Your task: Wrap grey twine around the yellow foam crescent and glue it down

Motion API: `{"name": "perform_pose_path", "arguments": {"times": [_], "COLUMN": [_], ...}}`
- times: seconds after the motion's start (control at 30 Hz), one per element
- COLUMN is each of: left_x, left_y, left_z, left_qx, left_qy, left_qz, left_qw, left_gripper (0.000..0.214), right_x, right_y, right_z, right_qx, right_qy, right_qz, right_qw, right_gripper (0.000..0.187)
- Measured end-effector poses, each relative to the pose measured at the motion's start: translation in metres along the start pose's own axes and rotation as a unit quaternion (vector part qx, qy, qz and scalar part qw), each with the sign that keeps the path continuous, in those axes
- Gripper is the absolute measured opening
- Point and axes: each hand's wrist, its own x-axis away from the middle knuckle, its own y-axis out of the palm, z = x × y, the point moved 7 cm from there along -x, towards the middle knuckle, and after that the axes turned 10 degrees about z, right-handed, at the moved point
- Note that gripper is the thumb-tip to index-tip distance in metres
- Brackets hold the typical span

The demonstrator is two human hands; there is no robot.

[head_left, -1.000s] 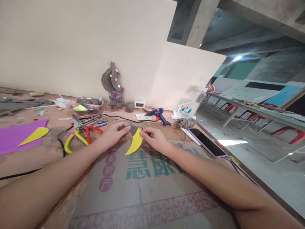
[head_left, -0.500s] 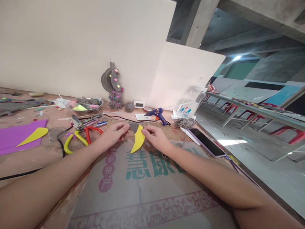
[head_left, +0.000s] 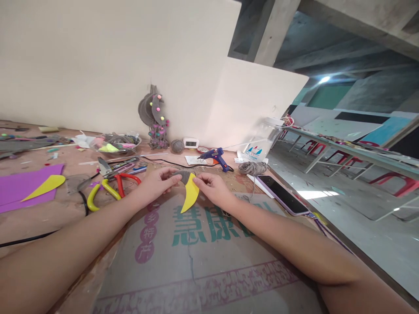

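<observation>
Between my hands is a yellow foam crescent (head_left: 190, 196), its upper part wrapped in grey yarn (head_left: 183, 175) and its bare yellow tip pointing down. My left hand (head_left: 166, 179) pinches the yarn-wrapped end with thumb and fingers. On the other side, my right hand (head_left: 209, 185) pinches the crescent's right edge, where the yarn meets the yellow. Both hands hold it just above a printed cardboard sheet (head_left: 209, 266). A grey yarn skein (head_left: 252, 168) lies to the right, with a loose strand near my right wrist.
Behind my hands are a blue glue gun (head_left: 216, 157), a small clock (head_left: 190, 143) and a yarn ball (head_left: 177, 146). Yellow-handled pliers (head_left: 104, 194) and purple foam sheets (head_left: 26, 185) lie left. A phone (head_left: 283, 195) and plastic jar (head_left: 262, 139) stand right. A moon ornament (head_left: 153, 115) leans against the board.
My left fingers have shifted slightly right along the yarn-wrapped end. The crescent has turned a little, and its yellow tip sits slightly lower. My right hand keeps its pinch.
</observation>
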Motion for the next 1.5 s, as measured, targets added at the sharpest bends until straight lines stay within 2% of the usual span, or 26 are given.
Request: {"name": "perform_pose_path", "arguments": {"times": [0.3, 0.6, 1.13, 1.5], "left_x": [0.0031, 0.0014, 0.0009, 0.0019], "left_y": [0.0031, 0.0027, 0.0017, 0.0024], "left_z": [0.0066, 0.0029, 0.0037, 0.0051], "left_qx": [-0.007, 0.012, 0.037, 0.02], "left_qy": [0.02, 0.005, -0.007, -0.004], "left_qz": [-0.024, -0.016, 0.001, -0.009], "left_qw": [0.999, 1.0, 0.999, 1.0], "left_gripper": [0.036, 0.042, 0.036, 0.027], "right_x": [0.0016, 0.0015, 0.0009, 0.0003], "right_y": [0.0017, 0.0006, -0.0009, -0.0019], "right_z": [-0.0032, -0.006, -0.0028, -0.0007], "right_qx": [0.019, 0.026, 0.012, 0.005], "right_qy": [-0.011, -0.016, -0.004, 0.002], "right_qz": [-0.013, -0.01, -0.001, 0.012], "right_qw": [1.0, 0.999, 1.0, 1.0], "right_gripper": [0.032, 0.031, 0.029, 0.029]}}
